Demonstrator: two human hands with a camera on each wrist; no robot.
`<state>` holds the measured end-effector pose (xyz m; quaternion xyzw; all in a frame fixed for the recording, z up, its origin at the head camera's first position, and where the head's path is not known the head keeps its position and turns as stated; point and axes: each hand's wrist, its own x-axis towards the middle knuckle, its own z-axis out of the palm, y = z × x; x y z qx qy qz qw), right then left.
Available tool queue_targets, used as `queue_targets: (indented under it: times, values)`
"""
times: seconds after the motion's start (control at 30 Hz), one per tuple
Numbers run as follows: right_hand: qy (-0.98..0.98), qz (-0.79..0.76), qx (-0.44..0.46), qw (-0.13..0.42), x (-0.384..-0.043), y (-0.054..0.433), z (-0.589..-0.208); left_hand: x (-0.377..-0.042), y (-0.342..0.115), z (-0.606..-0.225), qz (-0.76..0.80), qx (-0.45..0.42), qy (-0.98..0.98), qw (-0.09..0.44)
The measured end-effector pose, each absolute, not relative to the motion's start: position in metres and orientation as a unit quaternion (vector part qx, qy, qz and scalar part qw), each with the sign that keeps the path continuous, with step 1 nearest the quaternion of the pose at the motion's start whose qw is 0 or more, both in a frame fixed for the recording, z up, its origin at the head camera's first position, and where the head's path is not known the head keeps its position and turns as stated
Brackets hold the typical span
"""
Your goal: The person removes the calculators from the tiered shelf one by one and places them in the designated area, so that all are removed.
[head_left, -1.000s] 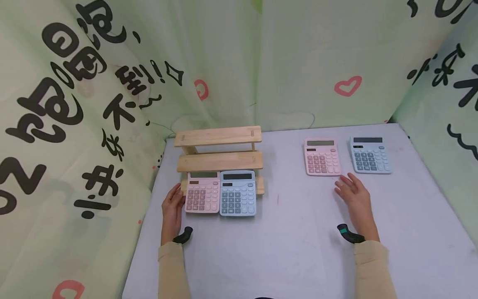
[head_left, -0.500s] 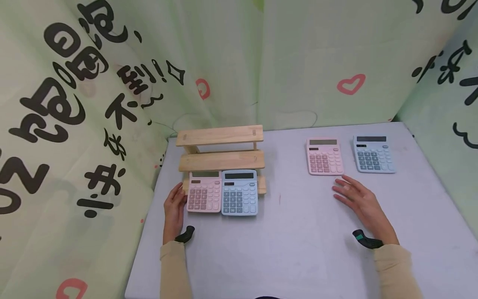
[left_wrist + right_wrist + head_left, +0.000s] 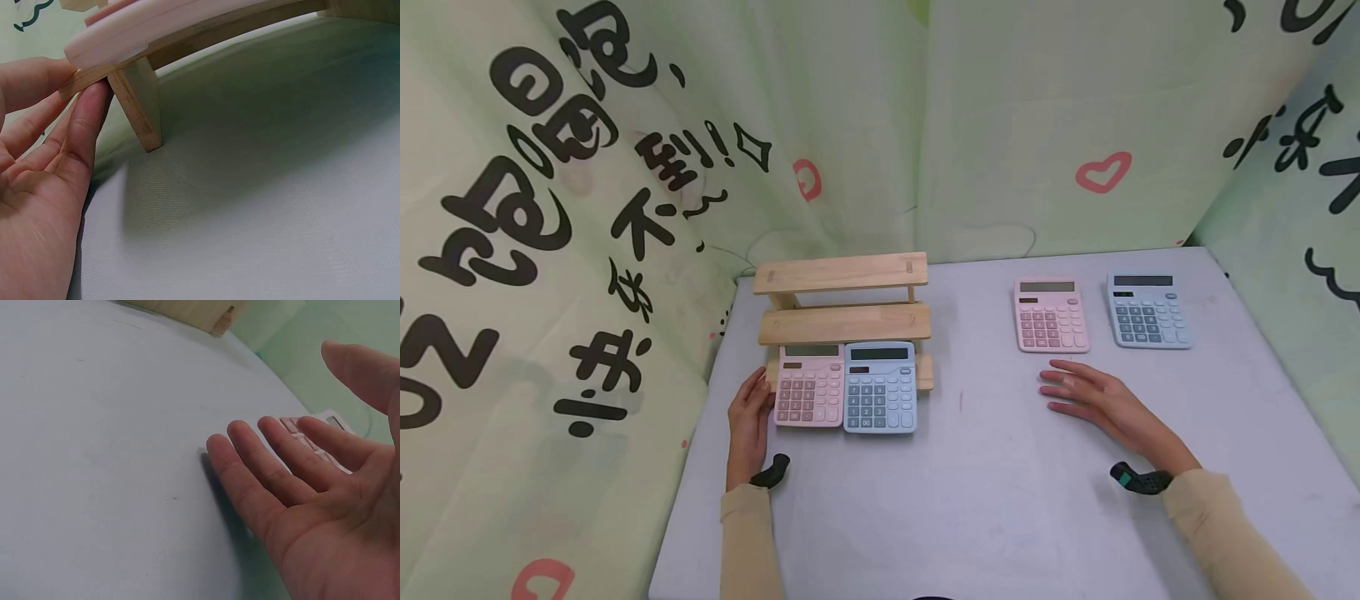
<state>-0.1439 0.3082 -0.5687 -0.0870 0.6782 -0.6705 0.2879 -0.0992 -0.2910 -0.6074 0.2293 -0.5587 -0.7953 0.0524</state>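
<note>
In the head view my left hand (image 3: 748, 421) is at the left end of a stepped wooden display rack (image 3: 844, 323). The left wrist view shows thumb and fingers pinching the end of its lowest board (image 3: 84, 84). On that bottom step lean a pink calculator (image 3: 809, 392) and a blue calculator (image 3: 881, 396), side by side and touching. My right hand (image 3: 1108, 408) holds nothing, its fingers extended and pointing left. Just beyond it on the table lie a second pink calculator (image 3: 1051, 321) and a second blue calculator (image 3: 1148, 317), with a gap between them.
A white cloth covers the table (image 3: 970, 500). Green printed curtains (image 3: 985, 125) enclose its back and sides. The rack's upper two boards carry nothing. A black strap device is on each wrist.
My right hand has turned so its fingers point left, and it has drawn slightly back from the second pink calculator while the forearm swung right. The left hand stays on the rack.
</note>
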Motion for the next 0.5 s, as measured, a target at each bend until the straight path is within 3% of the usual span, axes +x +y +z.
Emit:
queue_targets:
  times: [0.5]
  values:
    - [0.646, -0.645, -0.144, 0.382, -0.157, 0.258, -0.568, -0.101, -0.290, -0.606, -0.801, 0.232, -0.549, 0.053]
